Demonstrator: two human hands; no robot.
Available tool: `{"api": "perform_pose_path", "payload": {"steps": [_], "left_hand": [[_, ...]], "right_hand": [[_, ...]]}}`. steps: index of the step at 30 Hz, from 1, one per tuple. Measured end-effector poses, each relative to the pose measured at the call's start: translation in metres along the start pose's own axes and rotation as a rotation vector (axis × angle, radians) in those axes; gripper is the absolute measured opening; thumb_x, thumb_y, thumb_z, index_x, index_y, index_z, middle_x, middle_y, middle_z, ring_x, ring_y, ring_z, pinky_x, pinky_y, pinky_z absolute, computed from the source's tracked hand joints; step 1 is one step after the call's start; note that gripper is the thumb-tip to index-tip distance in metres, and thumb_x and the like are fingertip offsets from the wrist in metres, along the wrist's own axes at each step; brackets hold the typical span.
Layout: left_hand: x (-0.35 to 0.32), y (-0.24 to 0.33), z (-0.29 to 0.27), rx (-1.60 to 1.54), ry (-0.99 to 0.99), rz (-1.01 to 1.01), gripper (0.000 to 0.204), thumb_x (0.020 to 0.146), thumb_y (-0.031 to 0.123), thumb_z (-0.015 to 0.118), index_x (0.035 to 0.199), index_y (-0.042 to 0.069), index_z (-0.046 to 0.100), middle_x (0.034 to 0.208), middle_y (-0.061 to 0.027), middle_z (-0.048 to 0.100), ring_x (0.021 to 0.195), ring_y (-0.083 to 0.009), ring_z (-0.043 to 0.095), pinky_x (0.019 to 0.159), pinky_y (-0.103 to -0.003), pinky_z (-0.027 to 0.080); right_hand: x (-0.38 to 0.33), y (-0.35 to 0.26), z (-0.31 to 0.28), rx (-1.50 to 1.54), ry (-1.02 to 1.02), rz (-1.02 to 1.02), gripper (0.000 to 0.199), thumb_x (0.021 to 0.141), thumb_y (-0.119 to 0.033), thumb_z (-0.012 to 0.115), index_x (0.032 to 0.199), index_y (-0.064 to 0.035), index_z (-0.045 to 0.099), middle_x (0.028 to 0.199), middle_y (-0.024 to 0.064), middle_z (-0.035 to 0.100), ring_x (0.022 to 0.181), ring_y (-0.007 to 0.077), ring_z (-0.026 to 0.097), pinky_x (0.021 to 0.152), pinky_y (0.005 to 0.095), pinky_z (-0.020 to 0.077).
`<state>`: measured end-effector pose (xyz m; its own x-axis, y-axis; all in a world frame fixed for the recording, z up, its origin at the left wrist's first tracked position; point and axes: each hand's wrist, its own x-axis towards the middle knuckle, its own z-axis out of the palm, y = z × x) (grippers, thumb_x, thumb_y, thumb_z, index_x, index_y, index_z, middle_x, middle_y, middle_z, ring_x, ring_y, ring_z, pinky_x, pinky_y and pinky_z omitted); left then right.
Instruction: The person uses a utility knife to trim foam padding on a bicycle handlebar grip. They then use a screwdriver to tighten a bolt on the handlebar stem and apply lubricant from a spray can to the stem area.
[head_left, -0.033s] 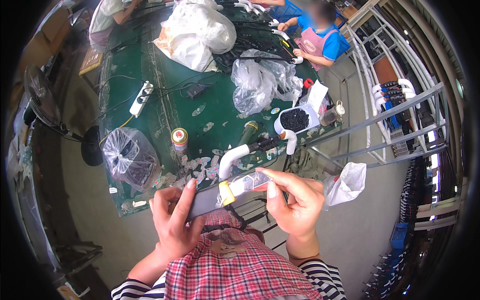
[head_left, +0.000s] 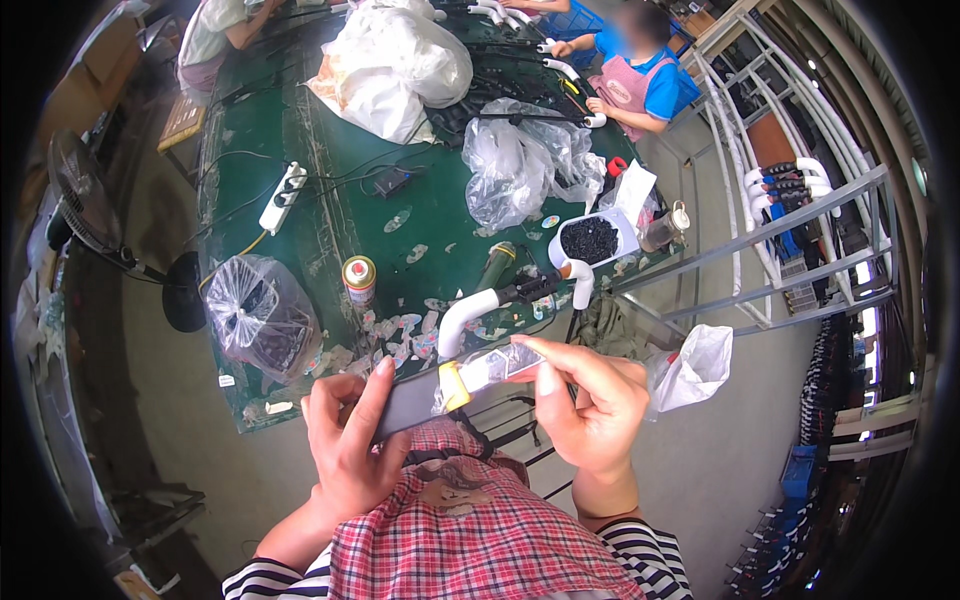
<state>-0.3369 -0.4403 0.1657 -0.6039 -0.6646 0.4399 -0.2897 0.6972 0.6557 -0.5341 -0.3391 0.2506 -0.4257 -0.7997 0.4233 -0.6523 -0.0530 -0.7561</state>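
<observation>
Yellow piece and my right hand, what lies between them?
In the head view, a shiny, clear strip spans from the yellow piece to your right hand.

a workshop, shown by the green worktable (head_left: 430,205), metal rack (head_left: 760,229) and aproned co-worker (head_left: 630,88).

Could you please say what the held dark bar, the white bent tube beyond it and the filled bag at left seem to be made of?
Dark bar: perhaps plastic or coated metal; its face is smooth and satin grey-black.
White bent tube: probably plastic or foam; plain, even white surface.
Filled bag: apparently thin clear plastic film, glossy and creased, dark contents showing through.
</observation>
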Motion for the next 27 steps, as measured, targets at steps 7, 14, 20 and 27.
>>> {"api": "perform_pose_path", "payload": {"steps": [7, 14, 20, 27], "left_hand": [[0.003, -0.005, 0.001, -0.436, -0.291, -0.153, 0.046, 0.089, 0.019, 0.069, 0.129, 0.000, 0.059, 0.085, -0.0121, 0.062, 0.072, -0.0265, 0.058, 0.068, -0.036, 0.048], [0.006, -0.009, 0.013, -0.877, -0.560, -0.401, 0.036, 0.101, 0.016, 0.055, 0.130, -0.005, 0.049, 0.089, -0.0088, 0.071, 0.075, -0.0138, 0.070, 0.068, -0.028, 0.055], [0.008, -0.031, 0.036, -0.771, -0.718, -0.448, 0.029, 0.101, 0.017, 0.055, 0.122, -0.002, 0.051, 0.088, -0.0087, 0.069, 0.072, -0.0136, 0.068, 0.064, -0.028, 0.054], [0.029, -0.033, 0.104, -1.329, -1.119, -0.816, 0.041, 0.104, 0.035, 0.049, 0.126, 0.000, 0.050, 0.095, -0.0040, 0.063, 0.081, -0.0090, 0.058, 0.073, -0.025, 0.048]], "right_hand": [[-0.003, 0.031, 0.021, 0.270, -0.045, 0.111, 0.044, 0.090, -0.001, 0.063, 0.132, 0.0050, 0.053, 0.114, 0.0198, 0.069, 0.101, 0.0225, 0.070, 0.090, 0.0339, 0.0556], [-0.019, 0.050, 0.045, 0.758, -0.183, 0.432, 0.030, 0.098, -0.005, 0.059, 0.124, 0.0092, 0.056, 0.112, 0.0178, 0.069, 0.106, 0.0216, 0.067, 0.092, 0.0313, 0.0535], [-0.032, 0.074, 0.055, 0.737, -0.138, 0.587, 0.027, 0.099, -0.001, 0.054, 0.123, 0.0107, 0.054, 0.111, 0.0223, 0.068, 0.108, 0.0225, 0.066, 0.093, 0.0293, 0.0526], [-0.071, 0.131, 0.027, 0.877, -0.123, 0.659, 0.025, 0.100, -0.002, 0.053, 0.122, 0.0086, 0.055, 0.112, 0.0184, 0.068, 0.107, 0.0210, 0.065, 0.095, 0.0323, 0.0505]]}}
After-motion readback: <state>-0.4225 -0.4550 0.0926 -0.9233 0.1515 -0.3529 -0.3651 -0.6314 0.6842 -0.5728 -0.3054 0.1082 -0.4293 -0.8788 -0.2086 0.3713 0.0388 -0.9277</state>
